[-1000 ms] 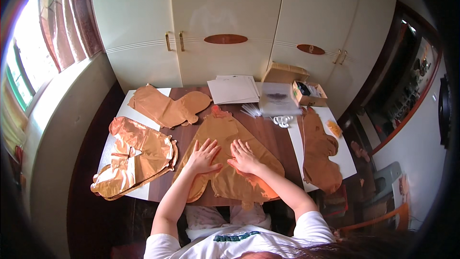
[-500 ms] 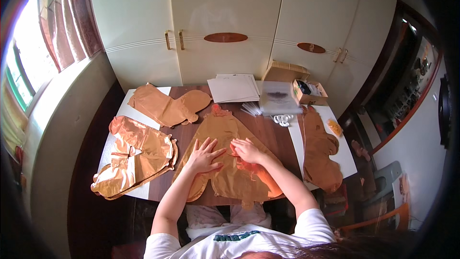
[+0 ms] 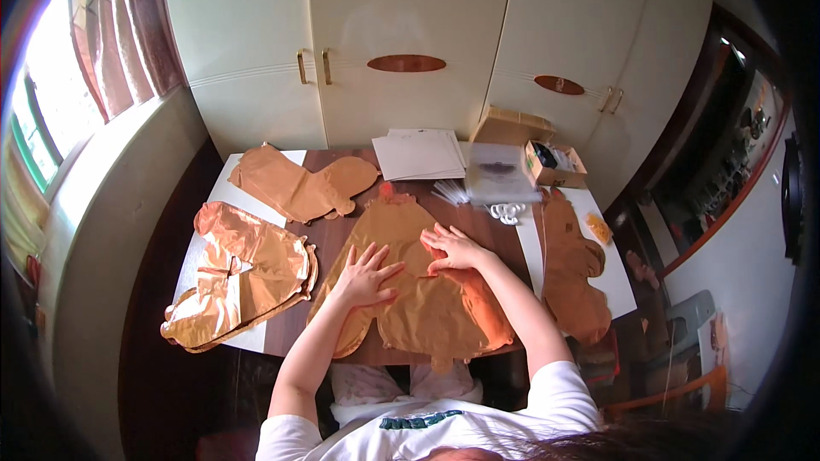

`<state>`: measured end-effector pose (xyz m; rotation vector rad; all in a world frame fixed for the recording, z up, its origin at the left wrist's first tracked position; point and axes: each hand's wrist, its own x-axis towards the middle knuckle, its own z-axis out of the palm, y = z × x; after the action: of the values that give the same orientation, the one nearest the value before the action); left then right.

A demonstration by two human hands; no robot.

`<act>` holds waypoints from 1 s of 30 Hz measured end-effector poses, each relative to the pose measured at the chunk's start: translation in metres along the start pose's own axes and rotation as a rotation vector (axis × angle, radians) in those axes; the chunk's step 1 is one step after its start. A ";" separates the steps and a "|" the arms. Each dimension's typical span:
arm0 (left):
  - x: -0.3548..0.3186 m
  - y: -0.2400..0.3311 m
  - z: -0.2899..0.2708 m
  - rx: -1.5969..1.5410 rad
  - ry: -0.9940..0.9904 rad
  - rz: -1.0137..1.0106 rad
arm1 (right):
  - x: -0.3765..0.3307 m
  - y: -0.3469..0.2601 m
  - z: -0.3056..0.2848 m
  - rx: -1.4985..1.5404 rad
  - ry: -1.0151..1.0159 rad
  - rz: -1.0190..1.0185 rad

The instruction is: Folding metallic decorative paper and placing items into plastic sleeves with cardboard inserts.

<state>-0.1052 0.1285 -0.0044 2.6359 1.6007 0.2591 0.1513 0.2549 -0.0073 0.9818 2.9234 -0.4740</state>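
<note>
A flat copper-gold foil balloon (image 3: 418, 312) lies creased on the table in front of me, its narrow end pointing away and a reddish tip at the top. My left hand (image 3: 366, 277) presses on its left half with the fingers spread. On the right side, my right hand (image 3: 453, 249) touches the foil near its edge, fingers bent and apart from the thumb. Below that hand the foil's right part shows an orange sheen and is partly covered by my forearm. Neither hand appears to lift anything.
More flat foil balloons lie around: a shiny stack (image 3: 248, 277) left, one (image 3: 299, 183) far left, one (image 3: 572, 265) right. Behind are white cards (image 3: 418, 154), clear bags (image 3: 500, 172), a small carton (image 3: 555, 162), white rings (image 3: 506, 213) and a yellow bundle (image 3: 598, 228).
My right hand has moved right and slightly away from me. The balloon's upper right edge now lies farther in, with more brown table showing there. My left hand stays in place.
</note>
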 end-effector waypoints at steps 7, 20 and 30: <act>0.000 0.000 0.000 0.010 0.010 0.002 | 0.003 -0.010 -0.009 -0.070 -0.100 0.054; 0.014 0.001 -0.020 0.023 -0.119 0.075 | 0.004 -0.009 -0.007 -0.069 -0.084 0.044; 0.068 0.040 -0.004 0.044 -0.118 0.190 | 0.004 -0.009 -0.006 -0.114 -0.078 0.079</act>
<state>-0.0404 0.1700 0.0123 2.7812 1.3384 0.0743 0.1429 0.2522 0.0006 1.0338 2.7956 -0.3305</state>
